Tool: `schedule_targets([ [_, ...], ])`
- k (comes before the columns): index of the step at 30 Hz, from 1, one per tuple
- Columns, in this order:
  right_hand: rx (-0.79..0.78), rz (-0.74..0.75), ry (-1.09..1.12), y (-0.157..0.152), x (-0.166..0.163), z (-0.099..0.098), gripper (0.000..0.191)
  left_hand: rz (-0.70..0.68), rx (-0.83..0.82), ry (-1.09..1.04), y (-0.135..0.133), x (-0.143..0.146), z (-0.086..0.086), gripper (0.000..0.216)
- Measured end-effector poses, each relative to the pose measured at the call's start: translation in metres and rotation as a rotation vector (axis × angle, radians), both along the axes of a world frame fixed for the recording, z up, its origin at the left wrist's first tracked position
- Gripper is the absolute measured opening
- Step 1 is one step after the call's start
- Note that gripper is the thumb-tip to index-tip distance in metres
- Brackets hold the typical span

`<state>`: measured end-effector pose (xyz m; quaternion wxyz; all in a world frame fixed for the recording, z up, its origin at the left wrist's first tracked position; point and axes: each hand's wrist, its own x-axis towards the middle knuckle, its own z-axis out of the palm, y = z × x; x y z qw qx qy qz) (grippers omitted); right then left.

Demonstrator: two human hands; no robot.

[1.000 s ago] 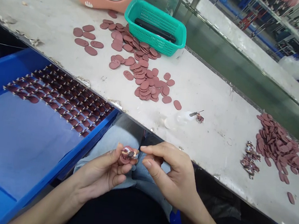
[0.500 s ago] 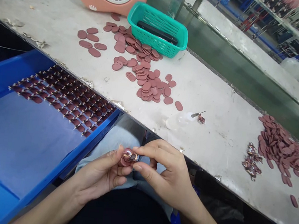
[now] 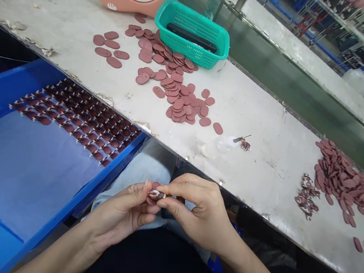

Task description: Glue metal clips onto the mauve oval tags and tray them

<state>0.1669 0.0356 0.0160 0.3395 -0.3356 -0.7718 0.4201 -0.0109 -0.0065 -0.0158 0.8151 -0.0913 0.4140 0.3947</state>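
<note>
"Pinching what, that left hand [image 3: 127, 208]?"

"A reddish oval disc [image 3: 155, 186], with a small dark-and-white piece [image 3: 156, 194] across it, both between the hands."

"And the right hand [image 3: 199, 206]?"

"Thumb and forefinger narrowed on the piece's right end; its long axis runs sideways, hand to hand."

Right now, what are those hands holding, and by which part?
A reddish oval piece with a small decoration: the left hand holds its left edge, while the right hand pinches the decoration's right end.
</note>
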Motion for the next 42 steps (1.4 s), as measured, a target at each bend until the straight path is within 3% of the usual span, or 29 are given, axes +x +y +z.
schedule_targets([
  [8,0.036,-0.007,-0.003,-0.002,-0.002,-0.001,0.014,0.02,-0.017,-0.018,0.0,-0.001,-0.003,0.027],
  [14,0.028,-0.003,-0.008,-0.002,-0.005,-0.004,0.014,0.034,0.011,-0.066,-0.003,-0.003,-0.008,0.016],
  [17,0.009,0.009,-0.002,-0.002,-0.007,-0.004,0.013,0.027,0.029,-0.061,-0.005,-0.004,-0.009,0.031],
  [23,-0.029,0.055,0.013,0.002,-0.009,0.003,0.014,-0.033,0.089,-0.063,-0.002,-0.01,-0.008,0.042],
  [26,0.068,-0.001,0.019,0.004,-0.012,0.002,0.019,-0.053,0.131,-0.071,-0.001,-0.017,-0.008,0.059],
  [28,0.217,-0.107,0.016,0.003,-0.018,-0.004,0.021,0.015,0.211,0.063,-0.004,-0.022,-0.008,0.068],
  [32,0.572,-0.293,-0.049,0.001,-0.042,-0.024,0.025,0.349,0.367,0.606,-0.013,-0.026,-0.008,0.041],
  [34,0.703,-0.289,-0.082,0.0,-0.056,-0.036,0.025,0.424,0.401,0.709,-0.015,-0.026,-0.009,0.037],
  [38,0.775,-0.234,-0.073,0.002,-0.08,-0.054,0.019,0.47,0.424,0.815,-0.013,-0.029,-0.012,0.034],
  [42,0.759,-0.201,-0.064,0.002,-0.095,-0.056,0.017,0.497,0.383,0.922,-0.012,-0.035,-0.018,0.033],
])
